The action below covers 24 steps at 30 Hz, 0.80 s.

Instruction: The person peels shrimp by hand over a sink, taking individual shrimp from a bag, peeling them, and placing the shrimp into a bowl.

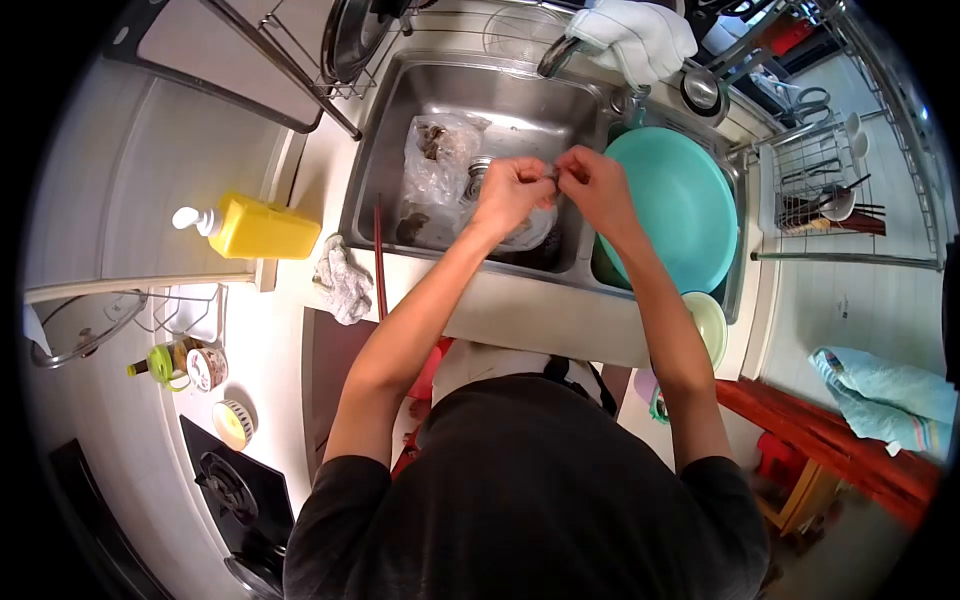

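Observation:
Over the left basin of the steel sink (385, 130), my left hand (512, 192) and my right hand (592, 187) almost meet, fingertips pinched together. Between them is a small greyish thing (551, 172), too small to name. Below my hands, a whitish round bowl or plate (535, 232) is partly hidden by my left hand and forearm. To its left lies a clear plastic bag (447, 165) with brownish bits in it. A dark brownish scrap (412, 224) rests on the basin floor.
A large turquoise basin (672, 205) fills the right sink, with a pale green bowl (706, 328) beside it. Left of the sink are a yellow pump bottle (265, 228), a crumpled cloth (343, 282) and reddish chopsticks (379, 265). The faucet (558, 57) stands behind, near a white cloth (635, 38).

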Available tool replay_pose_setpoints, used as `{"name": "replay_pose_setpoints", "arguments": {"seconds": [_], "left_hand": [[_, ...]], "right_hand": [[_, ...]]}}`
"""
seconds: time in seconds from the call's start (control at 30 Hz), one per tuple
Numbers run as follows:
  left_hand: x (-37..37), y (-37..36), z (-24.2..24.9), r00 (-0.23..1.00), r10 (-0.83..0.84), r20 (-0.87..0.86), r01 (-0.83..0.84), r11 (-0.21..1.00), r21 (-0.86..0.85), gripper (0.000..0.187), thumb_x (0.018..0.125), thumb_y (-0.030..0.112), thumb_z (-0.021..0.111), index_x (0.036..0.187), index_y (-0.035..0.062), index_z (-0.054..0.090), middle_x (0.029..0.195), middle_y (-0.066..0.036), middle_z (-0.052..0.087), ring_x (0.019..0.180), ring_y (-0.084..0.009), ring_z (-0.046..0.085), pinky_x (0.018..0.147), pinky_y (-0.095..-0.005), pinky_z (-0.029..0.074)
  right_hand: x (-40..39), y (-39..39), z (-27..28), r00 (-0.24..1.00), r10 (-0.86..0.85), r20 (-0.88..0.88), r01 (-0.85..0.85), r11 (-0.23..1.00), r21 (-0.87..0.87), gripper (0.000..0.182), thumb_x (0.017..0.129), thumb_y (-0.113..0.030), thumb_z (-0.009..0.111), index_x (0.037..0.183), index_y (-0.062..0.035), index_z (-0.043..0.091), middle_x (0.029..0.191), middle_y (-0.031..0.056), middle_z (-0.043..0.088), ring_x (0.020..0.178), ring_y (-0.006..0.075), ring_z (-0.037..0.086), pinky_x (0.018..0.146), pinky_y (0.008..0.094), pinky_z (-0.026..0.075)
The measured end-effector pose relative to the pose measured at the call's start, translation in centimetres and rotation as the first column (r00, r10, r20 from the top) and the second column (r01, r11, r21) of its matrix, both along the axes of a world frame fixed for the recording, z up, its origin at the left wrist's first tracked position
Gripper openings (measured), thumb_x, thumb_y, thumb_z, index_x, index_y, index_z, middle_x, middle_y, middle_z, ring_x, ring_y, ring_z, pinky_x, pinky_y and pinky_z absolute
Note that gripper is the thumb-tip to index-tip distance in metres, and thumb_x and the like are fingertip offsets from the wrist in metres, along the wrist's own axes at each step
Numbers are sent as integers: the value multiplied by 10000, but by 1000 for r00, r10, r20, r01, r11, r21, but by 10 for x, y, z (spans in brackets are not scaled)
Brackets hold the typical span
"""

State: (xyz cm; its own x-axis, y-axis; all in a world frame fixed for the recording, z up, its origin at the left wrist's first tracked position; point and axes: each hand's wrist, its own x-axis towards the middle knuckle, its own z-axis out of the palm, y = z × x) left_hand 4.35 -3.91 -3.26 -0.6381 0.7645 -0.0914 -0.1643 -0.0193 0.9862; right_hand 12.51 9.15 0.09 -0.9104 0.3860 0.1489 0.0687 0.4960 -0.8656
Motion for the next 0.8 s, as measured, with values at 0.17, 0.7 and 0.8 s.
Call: {"name": "replay_pose_setpoints", "arguments": {"seconds": [0.17, 0.7, 0.8], "left_hand": [[-2, -5, 22, 917, -34, 397, 10, 998, 60, 122, 837, -15, 511, 906, -22, 611, 772, -64, 614, 684, -120, 600, 658, -248, 539], [2, -5, 33, 894, -79, -440, -62, 953, -296, 124, 860, 49, 517, 827, -18, 617, 655, 1, 580, 554, -49, 480, 511, -206, 397], [-4, -7, 30, 874, -195, -444, 11, 923, -385, 115, 862, 59, 531, 834, -11, 618, 672, -2, 584, 584, -42, 488, 514, -199, 394]], "right_hand": [[5, -8, 2, 995, -95, -26, 93, 994, -50, 153, 761, -55, 584, 886, 27, 619, 742, 134, 648, 659, 193, 631, 616, 291, 487], [-4, -13, -9, 989, -147, -32, 147, 989, 13, 166, 724, -97, 602, 834, 22, 640, 685, 154, 641, 612, 249, 639, 593, 312, 497], [-3, -10, -4, 987, -139, 80, 140, 990, -9, 136, 705, -83, 600, 781, 27, 626, 664, 157, 630, 578, 225, 636, 550, 303, 493]]}}
